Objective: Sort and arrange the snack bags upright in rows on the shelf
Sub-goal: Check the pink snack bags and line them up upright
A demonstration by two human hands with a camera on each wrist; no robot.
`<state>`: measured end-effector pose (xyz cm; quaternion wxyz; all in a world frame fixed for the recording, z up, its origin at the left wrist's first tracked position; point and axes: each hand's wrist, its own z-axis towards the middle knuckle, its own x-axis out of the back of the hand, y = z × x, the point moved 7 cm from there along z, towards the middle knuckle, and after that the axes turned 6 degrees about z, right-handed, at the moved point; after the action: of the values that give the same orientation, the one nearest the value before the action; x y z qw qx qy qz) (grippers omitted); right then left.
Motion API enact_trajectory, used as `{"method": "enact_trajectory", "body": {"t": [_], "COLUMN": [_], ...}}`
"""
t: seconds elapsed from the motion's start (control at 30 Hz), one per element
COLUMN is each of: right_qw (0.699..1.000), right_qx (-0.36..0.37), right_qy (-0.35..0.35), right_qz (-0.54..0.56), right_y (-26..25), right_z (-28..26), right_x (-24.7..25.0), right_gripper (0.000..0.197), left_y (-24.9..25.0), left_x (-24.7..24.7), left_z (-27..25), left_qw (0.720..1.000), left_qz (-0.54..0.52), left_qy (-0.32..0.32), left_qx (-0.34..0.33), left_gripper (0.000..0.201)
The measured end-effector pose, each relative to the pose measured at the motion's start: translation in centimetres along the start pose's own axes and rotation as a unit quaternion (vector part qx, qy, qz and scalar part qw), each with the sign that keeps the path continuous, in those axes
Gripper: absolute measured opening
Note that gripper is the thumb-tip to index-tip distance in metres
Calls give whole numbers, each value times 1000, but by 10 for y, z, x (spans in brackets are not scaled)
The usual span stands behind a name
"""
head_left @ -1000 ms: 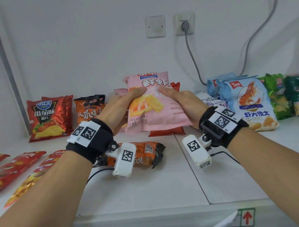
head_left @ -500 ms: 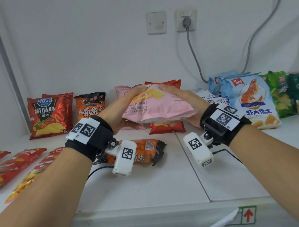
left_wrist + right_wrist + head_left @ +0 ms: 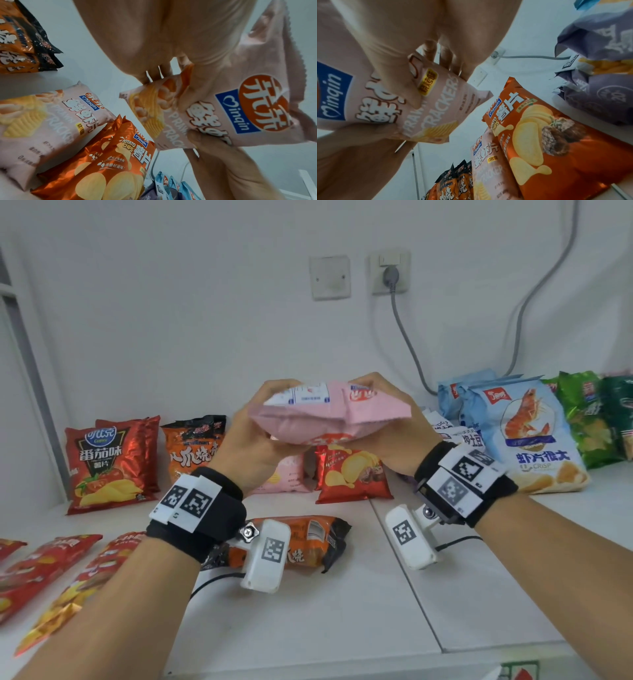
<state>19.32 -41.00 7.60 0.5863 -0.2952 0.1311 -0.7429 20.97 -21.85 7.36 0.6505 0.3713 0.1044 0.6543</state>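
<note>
I hold a pink prawn cracker bag in the air with both hands, tipped flat with its back label up. My left hand grips its left end and my right hand grips its right end. The left wrist view shows the bag's printed front with my left fingers curled over its far edge. The right wrist view shows the same bag gripped by my right hand. Below it a second pink bag and an orange-red potato chip bag lean at the back wall.
A red tomato chip bag and orange-black bags stand at the back left. One orange-black bag lies flat under my left wrist. Red bags lie at the front left. Blue prawn bags, purple-white bags and green bags stand right.
The pink bag has been lifted off the row and tipped from upright, front facing me, to lying flat with its back up. Both hands rose with it.
</note>
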Motion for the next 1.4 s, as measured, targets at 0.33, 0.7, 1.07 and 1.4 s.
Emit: {"method": "enact_trajectory", "body": {"t": [0.33, 0.7, 1.07, 1.4], "right_qw": [1000, 999, 986, 935], "right_qx": [6, -25, -115, -137], "right_qy": [6, -43, -29, -89], "right_qz": [-12, 15, -120, -316], "right_y": [8, 16, 29, 56], "right_z": [1, 7, 67, 186], "right_x": [-1, -16, -11, -47], "right_gripper": [57, 59, 29, 27], "left_y": [0, 2, -29, -106], "left_x": [1, 34, 102, 107], "left_z": [0, -1, 27, 59], "left_qw": [998, 996, 978, 948], "left_qz": [58, 58, 74, 146], "left_qy": [-29, 45, 95, -89], "left_qx": [-10, 59, 172, 267], "left_gripper": [74, 39, 34, 40]}}
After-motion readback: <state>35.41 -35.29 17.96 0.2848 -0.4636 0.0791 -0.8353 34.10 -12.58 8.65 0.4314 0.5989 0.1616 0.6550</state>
